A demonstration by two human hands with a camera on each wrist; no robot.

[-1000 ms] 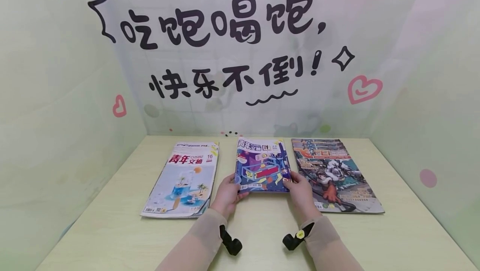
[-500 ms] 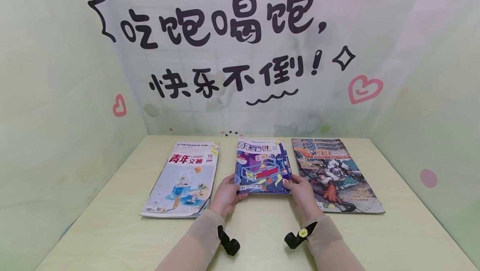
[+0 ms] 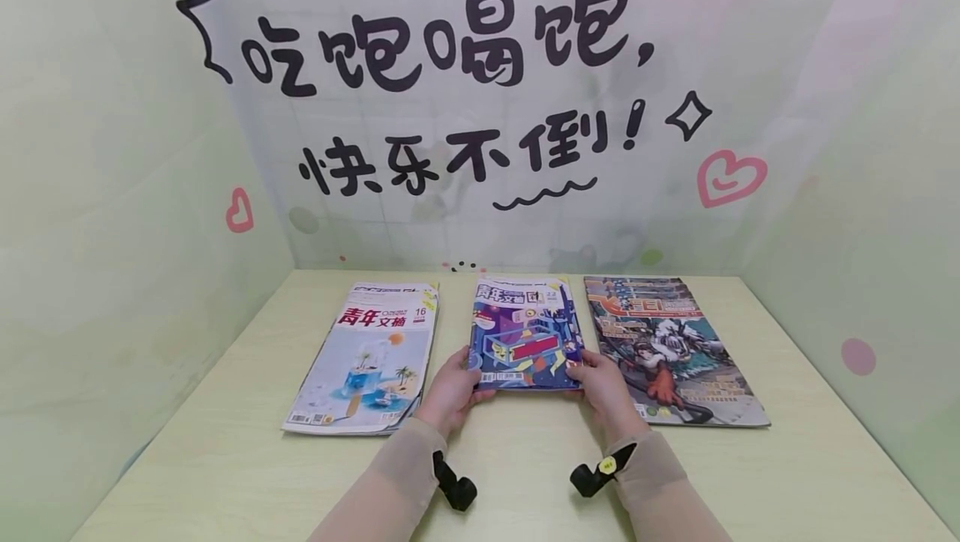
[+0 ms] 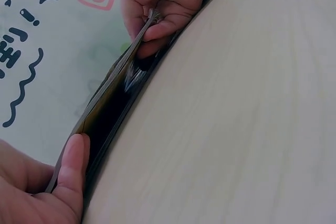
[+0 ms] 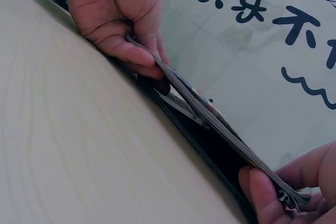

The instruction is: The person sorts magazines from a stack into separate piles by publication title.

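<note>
Both hands hold a magazine [image 3: 525, 342] with a purple-blue cover, in the middle of the table in the head view. My left hand [image 3: 452, 388] grips its left edge near the front corner, thumb on top and fingers underneath. On the opposite edge my right hand [image 3: 604, 392] grips in the same way. From the side, in the right wrist view, the magazine's edge [image 5: 202, 111] runs between the two hands, with a dark gap below it. Fingers [image 4: 157, 27] of the right hand curl under the pages in the left wrist view.
To the left lies a stack of magazines [image 3: 367, 367] with a pale ice-lolly cover. On the right is another stack of magazines [image 3: 667, 358] with a dark illustrated cover. Behind the wooden table [image 3: 517, 475] rises a printed backdrop [image 3: 480, 225], with side panels on both sides.
The purple-blue magazine's front edge has come slightly toward me, both hands keeping their grip. Right fingertips now show below that edge. The side stacks have not moved.
</note>
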